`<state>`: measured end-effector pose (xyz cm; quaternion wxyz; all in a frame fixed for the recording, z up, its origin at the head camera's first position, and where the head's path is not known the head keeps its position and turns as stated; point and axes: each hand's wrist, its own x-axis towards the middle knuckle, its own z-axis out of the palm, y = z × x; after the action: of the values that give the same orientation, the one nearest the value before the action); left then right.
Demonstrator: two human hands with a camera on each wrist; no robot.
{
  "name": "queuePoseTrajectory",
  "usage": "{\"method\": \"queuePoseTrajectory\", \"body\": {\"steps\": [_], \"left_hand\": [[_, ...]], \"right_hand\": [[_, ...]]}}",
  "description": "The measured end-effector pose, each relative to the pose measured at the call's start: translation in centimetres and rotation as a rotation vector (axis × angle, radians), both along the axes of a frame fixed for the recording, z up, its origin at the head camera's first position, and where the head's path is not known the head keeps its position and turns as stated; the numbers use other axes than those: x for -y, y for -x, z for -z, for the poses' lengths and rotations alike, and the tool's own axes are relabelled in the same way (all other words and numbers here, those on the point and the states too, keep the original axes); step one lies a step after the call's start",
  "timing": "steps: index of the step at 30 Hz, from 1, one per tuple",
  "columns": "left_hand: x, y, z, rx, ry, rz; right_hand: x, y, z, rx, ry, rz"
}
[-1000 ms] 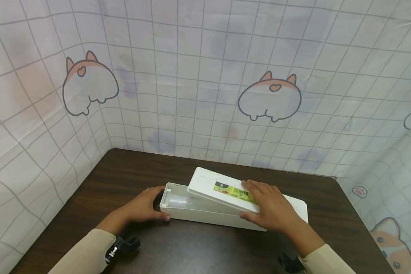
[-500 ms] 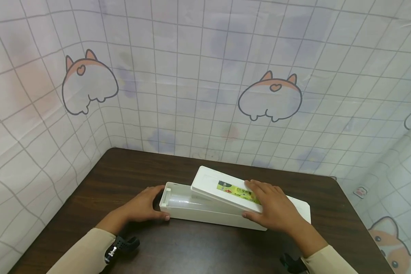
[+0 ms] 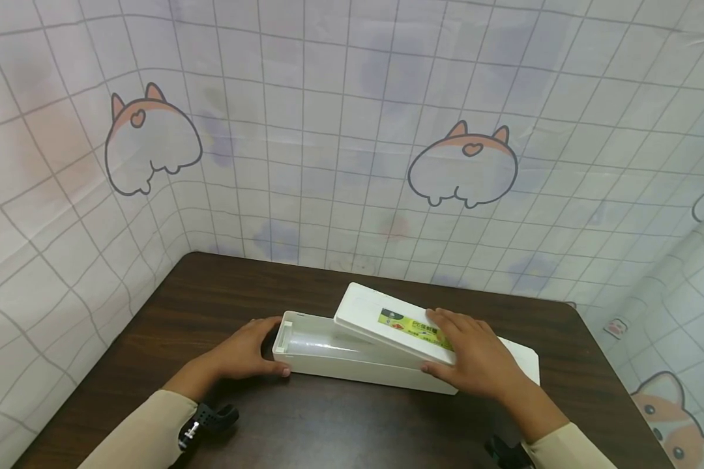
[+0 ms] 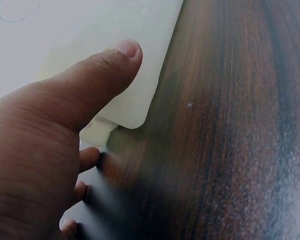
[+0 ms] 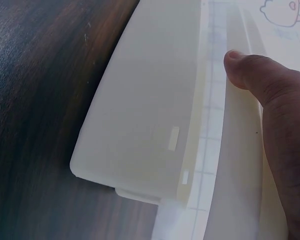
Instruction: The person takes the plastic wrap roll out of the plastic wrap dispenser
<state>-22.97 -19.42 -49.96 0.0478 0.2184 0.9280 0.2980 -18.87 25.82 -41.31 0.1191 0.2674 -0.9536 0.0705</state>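
A long white cling film box (image 3: 358,371) lies on the dark table, its inside showing a clear film roll (image 3: 317,344) at the left. My left hand (image 3: 243,352) grips the left end, thumb at the front side and fingers behind; the left wrist view shows the thumb on the box wall (image 4: 140,90). My right hand (image 3: 475,358) holds the white lid (image 3: 360,305) from above, covering part of its yellow-green label (image 3: 407,324). Slanted, the lid overlaps the box's right part and reaches past it. In the right wrist view, a gap separates lid (image 5: 240,145) and box (image 5: 135,110).
The brown wood-grain table (image 3: 340,430) extends around the box. Behind it and at both sides hangs a white gridded curtain (image 3: 305,215) with cartoon animal prints. Dark straps (image 3: 211,417) are on both wrists, below light sleeves.
My right hand has moved slightly right with the lid, uncovering a little more of the film roll. The left hand and the box have stayed nearly in place.
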Motion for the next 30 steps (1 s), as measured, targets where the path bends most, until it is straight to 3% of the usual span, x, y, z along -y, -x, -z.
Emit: {"method": "queuePoseTrajectory", "body": {"steps": [30], "left_hand": [[0.0, -0.2, -0.2, 0.016, -0.001, -0.005]], "right_hand": [[-2.2, -0.4, 0.0, -0.017, 0.018, 0.036]]}}
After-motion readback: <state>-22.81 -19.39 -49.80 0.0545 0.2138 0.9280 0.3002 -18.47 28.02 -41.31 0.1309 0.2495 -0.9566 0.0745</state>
